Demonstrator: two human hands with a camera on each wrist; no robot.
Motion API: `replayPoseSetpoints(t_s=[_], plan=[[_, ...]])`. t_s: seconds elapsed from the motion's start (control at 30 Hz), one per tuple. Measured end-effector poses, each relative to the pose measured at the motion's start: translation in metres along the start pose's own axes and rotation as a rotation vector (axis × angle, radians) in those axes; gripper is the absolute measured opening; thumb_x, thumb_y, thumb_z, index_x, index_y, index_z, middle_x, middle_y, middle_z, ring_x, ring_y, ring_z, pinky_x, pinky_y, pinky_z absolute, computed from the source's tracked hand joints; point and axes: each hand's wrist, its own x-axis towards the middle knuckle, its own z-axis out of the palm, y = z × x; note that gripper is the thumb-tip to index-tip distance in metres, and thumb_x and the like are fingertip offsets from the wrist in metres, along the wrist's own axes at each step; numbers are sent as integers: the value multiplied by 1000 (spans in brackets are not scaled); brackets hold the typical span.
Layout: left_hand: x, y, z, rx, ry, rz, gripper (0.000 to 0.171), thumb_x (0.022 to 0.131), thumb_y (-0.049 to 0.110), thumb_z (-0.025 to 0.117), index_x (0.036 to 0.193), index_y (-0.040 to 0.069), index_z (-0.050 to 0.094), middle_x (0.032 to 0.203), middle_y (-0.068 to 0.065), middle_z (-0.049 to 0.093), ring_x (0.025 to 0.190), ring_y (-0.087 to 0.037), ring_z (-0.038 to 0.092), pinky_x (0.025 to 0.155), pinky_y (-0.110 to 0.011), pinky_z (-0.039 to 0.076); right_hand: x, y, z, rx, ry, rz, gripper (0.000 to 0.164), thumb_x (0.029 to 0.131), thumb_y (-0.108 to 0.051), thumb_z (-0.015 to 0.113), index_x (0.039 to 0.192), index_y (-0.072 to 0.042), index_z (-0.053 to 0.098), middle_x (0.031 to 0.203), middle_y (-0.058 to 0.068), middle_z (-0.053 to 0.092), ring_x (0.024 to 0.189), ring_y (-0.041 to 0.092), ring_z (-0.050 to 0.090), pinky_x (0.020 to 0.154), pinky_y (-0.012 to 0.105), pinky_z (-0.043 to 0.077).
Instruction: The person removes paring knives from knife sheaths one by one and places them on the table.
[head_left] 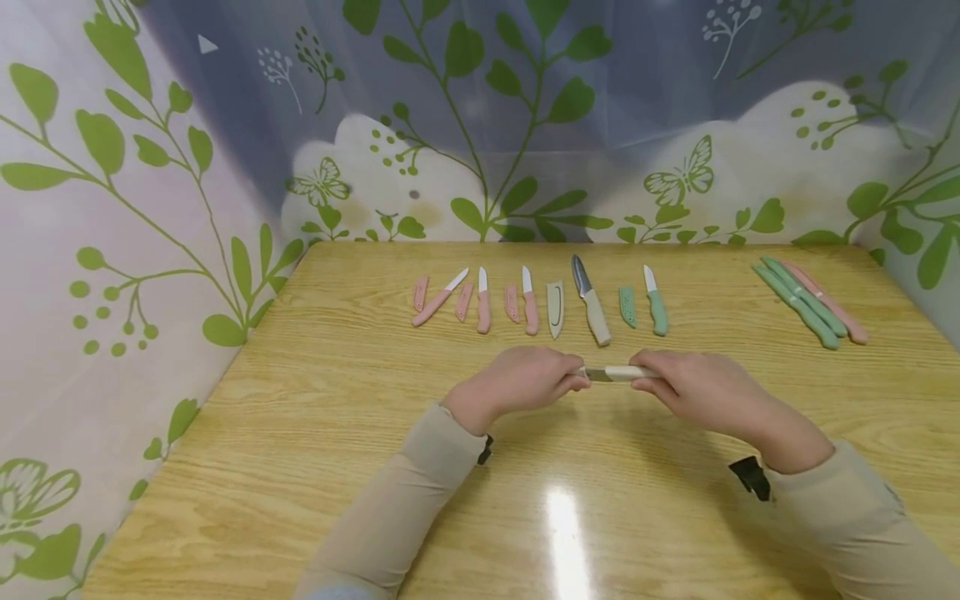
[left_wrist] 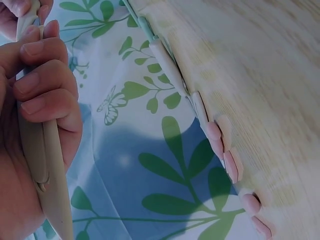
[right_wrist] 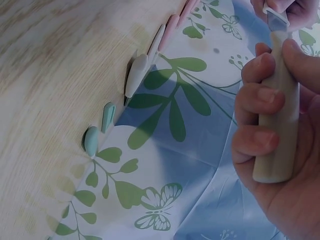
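My left hand (head_left: 534,377) grips a cream knife sheath (left_wrist: 56,205), its fingers curled round it and its pointed end sticking out past the palm in the left wrist view. Opposite it, my right hand (head_left: 705,387) holds the cream handle of a knife (right_wrist: 280,152), fingers wrapped round it and thumb along its side. A short stretch of grey blade (right_wrist: 276,22) shows between handle and sheath mouth; the rest of the blade is hidden inside the sheath. Both hands hold the pair level above the wooden table (head_left: 300,433), in front of a row of knives.
Along the back lie pink sheaths (head_left: 421,294) and small pink knives (head_left: 483,302), a cream sheath (head_left: 555,308), a larger grey-bladed knife (head_left: 592,310), a green sheath (head_left: 627,307) and a green knife (head_left: 656,305). Several sheathed green and pink knives (head_left: 806,304) lie at the right.
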Motion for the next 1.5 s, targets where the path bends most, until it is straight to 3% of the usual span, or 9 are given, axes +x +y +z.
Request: replayPoseSetpoints(t_s=[0.9, 1.23, 1.5], plan=[[0, -3, 0, -20, -11, -22, 31, 103, 36, 44, 90, 14, 62, 64, 9, 47, 53, -3, 34, 51, -18, 31, -1, 5, -2, 26, -70, 70, 21, 97, -27, 59, 111, -12, 63, 68, -13, 50, 51, 2, 35, 49, 24, 32], [0, -6, 2, -6, -9, -26, 29, 103, 36, 44, 84, 18, 56, 65, 9, 48, 53, -3, 35, 52, -18, 32, -1, 6, -3, 25, -76, 80, 21, 97, -28, 59, 111, -13, 63, 69, -13, 52, 52, 2, 36, 49, 24, 33], [0, -6, 2, -4, -9, -28, 31, 103, 37, 44, 86, 16, 60, 65, 9, 47, 54, -3, 35, 52, -18, 32, -2, 8, -4, 47, -70, 88, 22, 97, -29, 59, 111, -13, 64, 68, -12, 51, 52, 3, 36, 48, 24, 32]])
